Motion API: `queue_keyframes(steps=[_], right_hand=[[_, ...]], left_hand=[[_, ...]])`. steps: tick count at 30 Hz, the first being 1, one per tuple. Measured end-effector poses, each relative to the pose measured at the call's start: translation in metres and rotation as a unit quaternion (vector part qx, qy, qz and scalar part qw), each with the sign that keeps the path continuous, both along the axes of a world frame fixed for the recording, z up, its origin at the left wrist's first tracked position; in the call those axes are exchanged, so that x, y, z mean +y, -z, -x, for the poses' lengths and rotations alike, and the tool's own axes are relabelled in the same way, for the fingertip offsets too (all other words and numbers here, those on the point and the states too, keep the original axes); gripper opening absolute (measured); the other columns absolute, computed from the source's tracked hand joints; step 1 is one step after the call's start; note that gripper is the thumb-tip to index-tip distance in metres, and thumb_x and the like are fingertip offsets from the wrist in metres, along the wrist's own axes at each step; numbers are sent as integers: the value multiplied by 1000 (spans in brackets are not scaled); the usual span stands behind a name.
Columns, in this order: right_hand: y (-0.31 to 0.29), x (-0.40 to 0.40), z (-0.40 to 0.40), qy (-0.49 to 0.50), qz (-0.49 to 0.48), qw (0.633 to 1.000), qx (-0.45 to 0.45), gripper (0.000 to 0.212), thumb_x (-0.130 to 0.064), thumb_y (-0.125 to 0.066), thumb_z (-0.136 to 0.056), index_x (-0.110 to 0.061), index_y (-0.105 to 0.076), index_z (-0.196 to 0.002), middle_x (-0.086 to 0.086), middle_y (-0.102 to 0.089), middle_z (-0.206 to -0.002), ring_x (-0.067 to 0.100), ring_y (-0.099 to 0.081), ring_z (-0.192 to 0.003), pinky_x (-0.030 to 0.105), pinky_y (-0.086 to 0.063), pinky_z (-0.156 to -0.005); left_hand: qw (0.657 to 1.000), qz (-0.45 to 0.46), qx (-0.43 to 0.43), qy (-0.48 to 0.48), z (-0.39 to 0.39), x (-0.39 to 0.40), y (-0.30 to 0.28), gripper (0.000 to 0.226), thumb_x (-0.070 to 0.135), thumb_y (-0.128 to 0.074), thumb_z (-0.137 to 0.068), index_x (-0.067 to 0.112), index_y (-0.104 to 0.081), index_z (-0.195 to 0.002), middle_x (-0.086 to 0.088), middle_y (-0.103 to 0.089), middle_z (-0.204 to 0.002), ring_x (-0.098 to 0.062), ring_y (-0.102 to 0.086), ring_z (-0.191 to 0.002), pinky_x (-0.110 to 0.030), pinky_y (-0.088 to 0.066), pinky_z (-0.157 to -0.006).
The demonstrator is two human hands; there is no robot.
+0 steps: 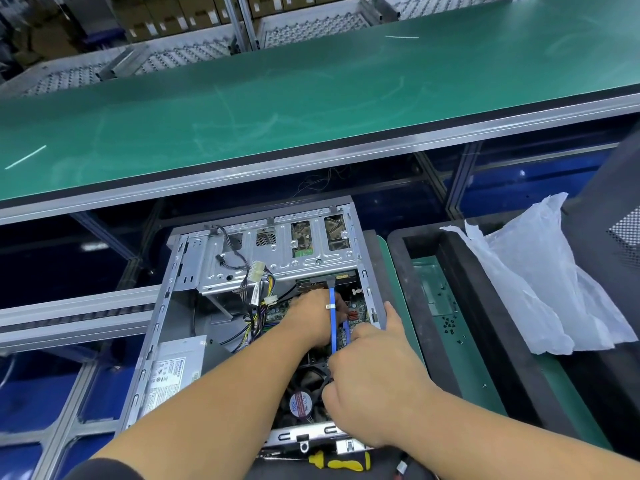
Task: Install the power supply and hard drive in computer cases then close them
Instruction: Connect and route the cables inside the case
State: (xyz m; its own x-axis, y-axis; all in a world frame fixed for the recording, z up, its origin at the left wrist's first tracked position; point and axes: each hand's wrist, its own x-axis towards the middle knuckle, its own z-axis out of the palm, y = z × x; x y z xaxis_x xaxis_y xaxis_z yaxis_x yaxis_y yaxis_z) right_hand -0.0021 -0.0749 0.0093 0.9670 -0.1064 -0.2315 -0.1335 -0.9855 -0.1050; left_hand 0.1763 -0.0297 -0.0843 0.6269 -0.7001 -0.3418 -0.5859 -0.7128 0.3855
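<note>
An open grey computer case [162,306] lies on its side in front of me. A power supply [175,370] sits in its near left corner, with a bundle of coloured cables [258,289] running up to the drive cage [284,251]. My left hand [311,317] reaches deep into the case below the cage, its fingers curled beside a blue flat cable [333,327]; what it grips is hidden. My right hand [374,379] rests over the fan [300,405], its thumb along the case's right wall and its fingers tucked down by the blue cable.
A yellow-and-black screwdriver [341,462] lies just below the case. To the right are a black foam tray [460,306] with small screws and a crumpled plastic bag [540,282]. A green conveyor belt [311,88] runs across behind. A dark case panel [616,209] stands at far right.
</note>
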Motion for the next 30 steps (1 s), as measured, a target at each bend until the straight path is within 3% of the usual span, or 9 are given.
queue_keyframes(steps=[2,6,13,22,30], right_hand=[[0,0,0,1,-1,1000,-2,47,-47,-23,-88,-22,-58,-71,-5,-56,-70,23,-46,-96,72,14,-115],[0,0,0,-3,1,1000,-5,45,-46,-23,-90,-22,-54,-68,-6,-53,-68,24,-45,-93,72,12,-115],[1,0,1,4,-9,1000,-11,43,-45,-24,-89,-21,-51,-66,-7,-52,-66,23,-44,-92,71,11,-116],[0,0,1,1,-14,1000,-20,42,-46,-23,-89,-23,-51,-67,-6,-49,-67,22,-37,-89,71,10,-116],[2,-1,1,6,-29,999,-21,34,-45,-27,-90,-25,-49,-73,-5,-41,-69,22,-38,-92,71,7,-117]], left_hand=[[999,6,27,-20,-2,0,0,11,23,-64,-96,23,-74,-98,7,-74,-103,-16,-67,-97,-34,-55,-87],[999,-4,45,-11,-3,-1,-3,15,27,-69,-94,32,-68,-79,7,-75,-97,-17,-69,-92,-37,-58,-85],[999,-24,22,3,-1,-2,-4,17,25,-62,-97,18,-76,-91,-1,-75,-101,-23,-69,-95,-43,-59,-84],[998,-24,53,-35,-4,-5,-1,24,27,-69,-93,34,-67,-69,9,-75,-94,-17,-69,-88,-38,-60,-82],[997,-75,23,-25,-6,-12,2,20,29,-66,-93,27,-70,-73,8,-73,-91,-19,-69,-91,-35,-60,-80]])
